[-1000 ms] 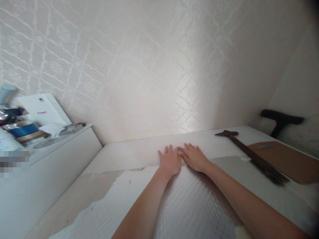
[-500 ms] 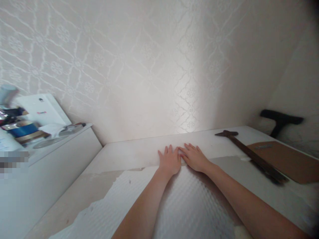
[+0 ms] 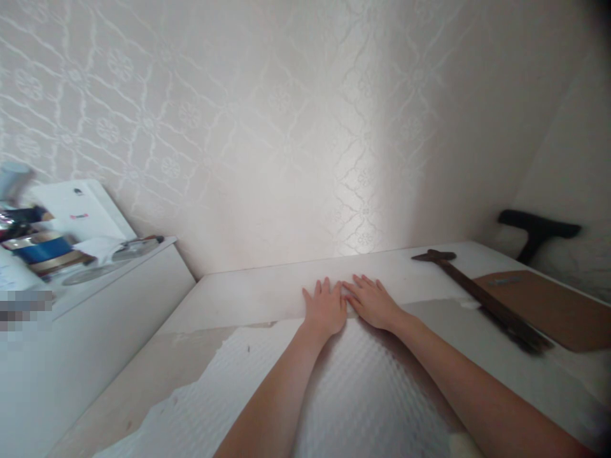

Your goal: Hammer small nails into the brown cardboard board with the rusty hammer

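My left hand (image 3: 325, 308) lies flat on the white surface (image 3: 258, 299) near the wall, its fingers spread and pointing away from me. Beside it, my right hand (image 3: 375, 302) rests flat too, angled to the left. The thumbs and inner fingers of both hands meet or almost meet. Neither hand holds anything. Beneath my wrists and forearms is a white textured sheet (image 3: 353, 394) with a ragged left edge, reaching toward me. What lies under the palms is hidden.
To the right lie a hammer (image 3: 468, 286) with a dark handle and a brown board (image 3: 548, 312). A black T-shaped handle (image 3: 539, 229) stands beyond. On the left, a white cabinet (image 3: 128, 324) carries a white box (image 3: 86, 210) and blue tape (image 3: 45, 247). Patterned wallpaper (image 3: 267, 140) covers the wall behind.
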`<control>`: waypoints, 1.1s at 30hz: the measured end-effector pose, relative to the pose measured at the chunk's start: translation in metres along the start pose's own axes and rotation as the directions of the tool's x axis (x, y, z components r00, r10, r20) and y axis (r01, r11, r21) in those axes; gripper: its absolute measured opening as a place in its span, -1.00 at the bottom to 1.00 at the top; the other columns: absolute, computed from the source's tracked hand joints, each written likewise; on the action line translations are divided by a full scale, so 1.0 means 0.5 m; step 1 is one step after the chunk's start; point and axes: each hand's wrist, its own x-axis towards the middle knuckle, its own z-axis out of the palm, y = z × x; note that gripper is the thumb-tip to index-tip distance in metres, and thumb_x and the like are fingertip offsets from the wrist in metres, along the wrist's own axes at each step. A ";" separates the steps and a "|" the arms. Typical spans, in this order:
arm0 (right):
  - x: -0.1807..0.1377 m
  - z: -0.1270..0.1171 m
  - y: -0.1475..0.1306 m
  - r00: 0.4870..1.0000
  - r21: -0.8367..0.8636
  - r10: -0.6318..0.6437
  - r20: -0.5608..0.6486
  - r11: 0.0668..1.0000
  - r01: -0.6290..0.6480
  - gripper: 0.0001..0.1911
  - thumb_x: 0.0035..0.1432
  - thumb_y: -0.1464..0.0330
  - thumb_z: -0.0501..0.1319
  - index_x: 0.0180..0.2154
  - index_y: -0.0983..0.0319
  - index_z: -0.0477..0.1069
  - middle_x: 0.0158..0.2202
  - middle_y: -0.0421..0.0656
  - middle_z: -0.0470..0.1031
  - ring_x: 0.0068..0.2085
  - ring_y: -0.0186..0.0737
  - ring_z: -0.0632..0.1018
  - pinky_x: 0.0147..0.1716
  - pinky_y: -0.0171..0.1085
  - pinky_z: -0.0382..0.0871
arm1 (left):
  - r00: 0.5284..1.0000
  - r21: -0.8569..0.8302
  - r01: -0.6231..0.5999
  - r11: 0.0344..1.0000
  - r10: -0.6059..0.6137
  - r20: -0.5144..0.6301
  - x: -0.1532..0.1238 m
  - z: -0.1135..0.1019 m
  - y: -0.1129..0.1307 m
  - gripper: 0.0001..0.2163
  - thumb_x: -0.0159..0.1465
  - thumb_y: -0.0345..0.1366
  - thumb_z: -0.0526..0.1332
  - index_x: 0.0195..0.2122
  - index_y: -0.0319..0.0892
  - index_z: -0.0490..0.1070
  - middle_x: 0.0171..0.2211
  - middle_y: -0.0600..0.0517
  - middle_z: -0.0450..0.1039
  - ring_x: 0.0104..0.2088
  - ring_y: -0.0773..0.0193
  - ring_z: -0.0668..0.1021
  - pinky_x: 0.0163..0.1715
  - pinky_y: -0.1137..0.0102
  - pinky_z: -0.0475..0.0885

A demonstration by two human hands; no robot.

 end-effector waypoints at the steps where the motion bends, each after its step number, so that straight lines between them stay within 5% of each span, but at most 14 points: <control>1: 0.000 0.000 0.000 1.000 0.000 0.001 0.000 1.000 -0.001 -0.46 0.27 0.21 -0.20 0.23 0.21 0.06 0.27 0.08 0.01 0.25 0.09 0.05 0.13 0.09 -0.06 | 1.000 -0.002 0.000 1.000 0.000 0.000 0.000 0.000 0.000 -0.52 0.32 -0.15 -0.27 0.24 -0.11 0.01 0.27 -0.14 -0.02 0.24 -0.04 0.08 0.10 -0.17 0.00; 33: -0.001 0.002 0.001 1.000 0.011 0.000 -0.009 1.000 0.000 -0.46 0.27 0.20 -0.20 0.22 0.21 0.08 0.28 0.05 0.00 0.26 0.06 0.03 0.14 0.08 -0.07 | 1.000 0.014 0.008 1.000 -0.008 0.020 -0.003 -0.004 0.000 -0.51 0.33 -0.15 -0.29 0.24 -0.15 0.00 0.28 -0.13 -0.06 0.25 -0.02 0.05 0.12 -0.14 -0.01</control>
